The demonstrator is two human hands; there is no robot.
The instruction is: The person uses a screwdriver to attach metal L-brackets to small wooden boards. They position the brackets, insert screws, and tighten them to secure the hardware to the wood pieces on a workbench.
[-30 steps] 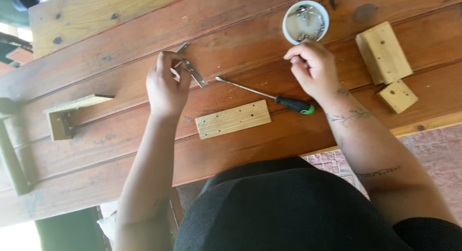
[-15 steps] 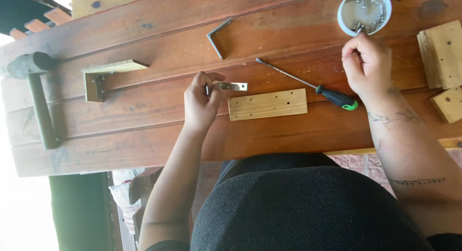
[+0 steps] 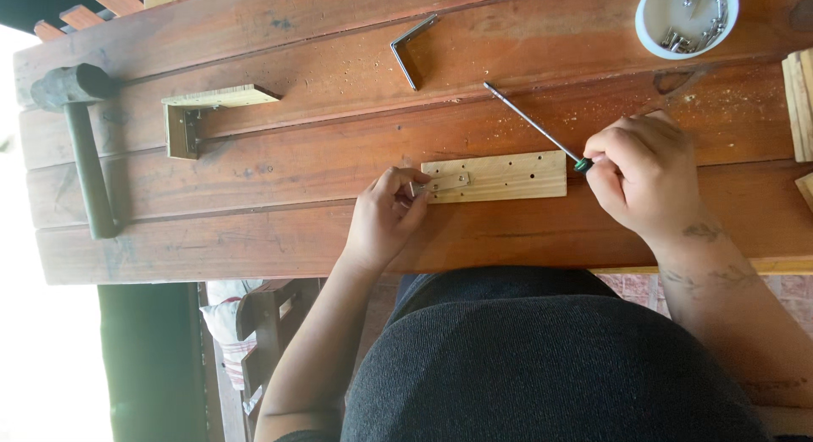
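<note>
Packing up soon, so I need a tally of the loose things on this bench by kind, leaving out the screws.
Metal brackets: 2, one loose, one under the left hand on the drilled strip
Screwdriver, in the right hand: 1
Mallet: 1
White cup: 1
Drilled strip: 1
Total: 6

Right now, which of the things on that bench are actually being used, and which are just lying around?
In use:
left hand pressing a small metal bracket onto the drilled wooden strip
right hand gripping the screwdriver

Lying about:
mallet
loose angle bracket
white cup of screws
small wooden corner piece
</note>
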